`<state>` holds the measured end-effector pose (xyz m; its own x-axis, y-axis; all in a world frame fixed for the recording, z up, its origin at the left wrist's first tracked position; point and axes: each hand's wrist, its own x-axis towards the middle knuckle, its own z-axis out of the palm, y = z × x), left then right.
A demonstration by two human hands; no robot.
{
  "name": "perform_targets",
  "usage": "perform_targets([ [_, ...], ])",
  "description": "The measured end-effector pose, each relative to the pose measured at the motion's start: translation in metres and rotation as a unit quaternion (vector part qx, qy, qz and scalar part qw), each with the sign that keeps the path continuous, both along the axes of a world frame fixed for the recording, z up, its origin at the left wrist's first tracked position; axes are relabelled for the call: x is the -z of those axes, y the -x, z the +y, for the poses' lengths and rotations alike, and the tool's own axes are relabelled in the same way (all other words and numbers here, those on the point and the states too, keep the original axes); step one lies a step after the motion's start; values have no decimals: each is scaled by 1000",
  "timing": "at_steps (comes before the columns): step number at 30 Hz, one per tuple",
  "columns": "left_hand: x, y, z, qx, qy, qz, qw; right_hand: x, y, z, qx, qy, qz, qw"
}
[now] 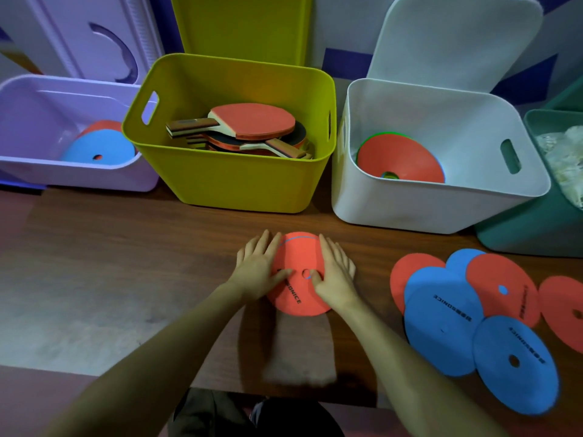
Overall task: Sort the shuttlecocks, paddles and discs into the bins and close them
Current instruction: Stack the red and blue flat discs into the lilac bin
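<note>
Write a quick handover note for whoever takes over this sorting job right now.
Left hand and right hand lie flat on an orange disc on the table; no grip yet.
Done: paddles in yellow bin; some discs in purple bin and white bin; shuttlecocks in green bin.
Left: loose discs at right; all bins open.

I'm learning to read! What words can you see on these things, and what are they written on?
"…ONICE": on the orange disc under the hands; its first letters are hidden by the left hand.
"SONICE", upside down: on the big blue disc; small marks follow it, too blurred.
Print on the front blue disc and the orange disc on the pile: too blurred.
</note>
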<state>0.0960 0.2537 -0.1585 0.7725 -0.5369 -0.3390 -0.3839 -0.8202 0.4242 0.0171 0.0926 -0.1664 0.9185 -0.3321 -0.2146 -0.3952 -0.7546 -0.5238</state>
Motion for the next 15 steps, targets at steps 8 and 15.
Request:
perform_targets([
  [8, 3, 7, -14, 20, 0, -10, 1000, -9, -10, -5, 1, -13, 17, 1000],
  [15, 0, 12, 0, 7, 91, -41, 995, -15, -4, 2, 12, 1, 8, 1000],
])
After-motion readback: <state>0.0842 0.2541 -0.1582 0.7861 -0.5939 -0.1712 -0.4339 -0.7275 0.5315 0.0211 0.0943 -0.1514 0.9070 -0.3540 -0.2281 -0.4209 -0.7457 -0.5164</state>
